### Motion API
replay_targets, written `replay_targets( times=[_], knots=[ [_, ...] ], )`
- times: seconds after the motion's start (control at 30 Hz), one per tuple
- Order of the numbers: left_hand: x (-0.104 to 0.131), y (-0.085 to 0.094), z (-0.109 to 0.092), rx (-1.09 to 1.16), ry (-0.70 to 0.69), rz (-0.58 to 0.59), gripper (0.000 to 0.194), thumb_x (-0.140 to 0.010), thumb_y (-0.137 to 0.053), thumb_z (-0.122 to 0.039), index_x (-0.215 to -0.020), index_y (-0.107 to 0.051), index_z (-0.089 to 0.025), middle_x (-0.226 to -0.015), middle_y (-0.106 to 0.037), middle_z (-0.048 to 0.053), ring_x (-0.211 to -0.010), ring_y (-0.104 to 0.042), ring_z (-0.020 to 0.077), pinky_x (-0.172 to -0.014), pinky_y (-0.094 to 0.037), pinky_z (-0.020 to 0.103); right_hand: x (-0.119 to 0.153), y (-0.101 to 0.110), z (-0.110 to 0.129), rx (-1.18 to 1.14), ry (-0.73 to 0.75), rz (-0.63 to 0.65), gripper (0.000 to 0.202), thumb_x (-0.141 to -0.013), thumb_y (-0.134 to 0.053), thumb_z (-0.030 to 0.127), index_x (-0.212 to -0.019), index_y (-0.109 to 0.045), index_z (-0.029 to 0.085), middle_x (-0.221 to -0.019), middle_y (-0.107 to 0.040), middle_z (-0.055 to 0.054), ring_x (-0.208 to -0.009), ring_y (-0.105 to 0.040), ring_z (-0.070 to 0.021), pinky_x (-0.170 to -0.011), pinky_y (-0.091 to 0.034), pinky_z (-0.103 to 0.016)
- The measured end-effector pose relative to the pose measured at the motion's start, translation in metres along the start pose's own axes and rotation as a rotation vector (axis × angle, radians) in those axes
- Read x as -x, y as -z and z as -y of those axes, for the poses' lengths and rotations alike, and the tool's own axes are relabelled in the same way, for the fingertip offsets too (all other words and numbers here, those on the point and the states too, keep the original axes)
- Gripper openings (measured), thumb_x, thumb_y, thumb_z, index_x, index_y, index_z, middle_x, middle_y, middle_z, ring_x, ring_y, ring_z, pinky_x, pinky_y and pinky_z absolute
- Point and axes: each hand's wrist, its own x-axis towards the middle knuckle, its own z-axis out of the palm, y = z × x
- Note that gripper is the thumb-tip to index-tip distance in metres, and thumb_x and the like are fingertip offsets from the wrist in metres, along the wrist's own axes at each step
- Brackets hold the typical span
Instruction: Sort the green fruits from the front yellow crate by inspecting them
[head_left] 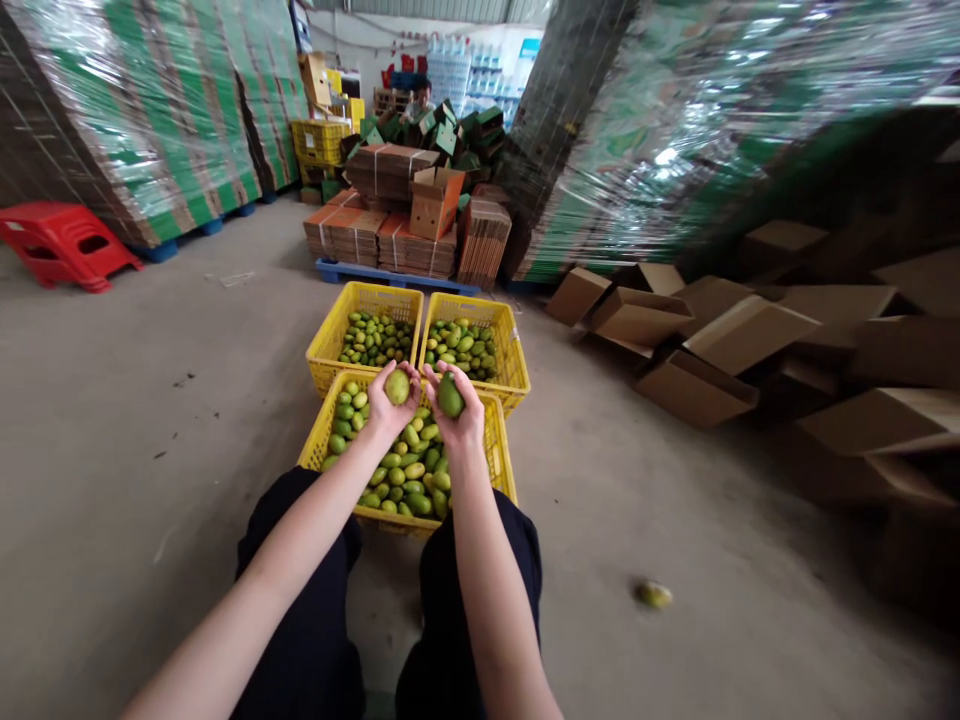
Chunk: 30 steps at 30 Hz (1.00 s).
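Held fruit: one yellowish fruit (397, 387) and one green fruit (451, 395), side by side over the far part of the near crate.
Our hands: the left hand (383, 406) cups the yellowish fruit, fingers curled about it; the right hand (471, 412) grips the green fruit between thumb and fingers.
Near crate: yellow, before our knees; its wall (500, 455) rings a heap of loose fruit (405, 478).
Back crates: the left one (328, 335) at eleven o'clock from the near crate, the right one (514, 350) at one, both holding fruit.
Drop risk: we judge the cupped fruit could roll out if that palm tips; landing on the heap might bruise it.
Floor: a blurred fruit (653, 595) lies at four o'clock; stepping on it could make us slip.
Boxes: cardboard boxes (694, 385) sprawl at two to three o'clock.
Stool: the red stool (67, 245) stands at ten.
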Motion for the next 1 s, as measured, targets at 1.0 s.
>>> replay_targets(
  times=[1.0],
  knots=[
    [-0.014,0.014,0.002,-0.075,0.04,-0.042,0.024,-0.084,-0.047,-0.027,-0.086,-0.067,-0.014,-0.074,-0.068,0.007,-0.069,-0.066,0.0164,-0.064,-0.055,0.028,-0.007,0.012,-0.014,-0.155,-0.115,-0.301,0.014,-0.066,-0.056,0.017,-0.077,-0.064,0.019,-0.073,-0.07,-0.001,-0.063,-0.065,-0.0143,-0.056,-0.057,-0.025]
  ],
)
